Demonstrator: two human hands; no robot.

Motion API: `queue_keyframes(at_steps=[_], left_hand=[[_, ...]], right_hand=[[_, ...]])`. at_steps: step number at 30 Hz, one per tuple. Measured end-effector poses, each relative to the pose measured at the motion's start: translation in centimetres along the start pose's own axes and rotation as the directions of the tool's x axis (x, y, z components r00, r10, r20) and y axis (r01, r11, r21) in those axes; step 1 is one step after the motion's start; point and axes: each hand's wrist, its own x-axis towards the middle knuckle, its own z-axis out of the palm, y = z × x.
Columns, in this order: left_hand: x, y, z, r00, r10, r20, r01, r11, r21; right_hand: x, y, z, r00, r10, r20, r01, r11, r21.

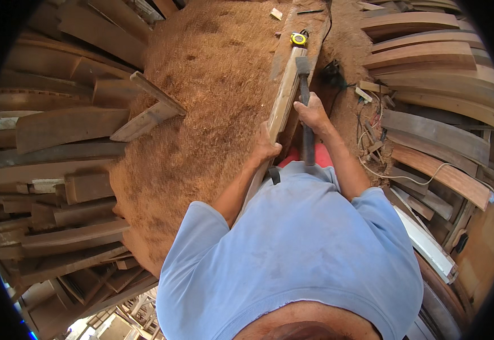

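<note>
My left hand (265, 146) is closed around the edge of a long, narrow wooden piece (285, 90), which runs away from my body along a bench board. My right hand (314, 113) grips a long dark bar-like tool (308, 148) with a broad, flat grey end; its exact kind is unclear. That flat end rests over or just above the far part of the wooden piece; I cannot tell if they touch. A yellow and black tape measure (298, 39) sits by the wood's far end. My body hides the near end of the wood.
Brown sawdust (207, 85) covers the ground to the left, with two crossed boards (155, 113) on it. Stacked planks (68, 130) line the left side, and curved planks (423, 56) the right. A dark power tool (332, 72) and loose cables (366, 153) lie right of the bench.
</note>
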Motion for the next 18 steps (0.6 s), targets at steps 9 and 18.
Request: queue_keyframes(at_steps=[9, 18], left_hand=[[0.0, 0.2, 1.1, 0.996, 0.016, -0.089, 0.001, 0.984, 0.178], [4.9, 5.9, 1.6, 0.991, -0.009, -0.135, 0.053, 0.944, 0.325]], right_hand=[[-3.3, -0.1, -6.2, 0.995, 0.090, 0.045, -0.097, 0.971, 0.217], [-10.4, 5.4, -15.0, 0.985, 0.136, -0.107, -0.150, 0.980, -0.133]])
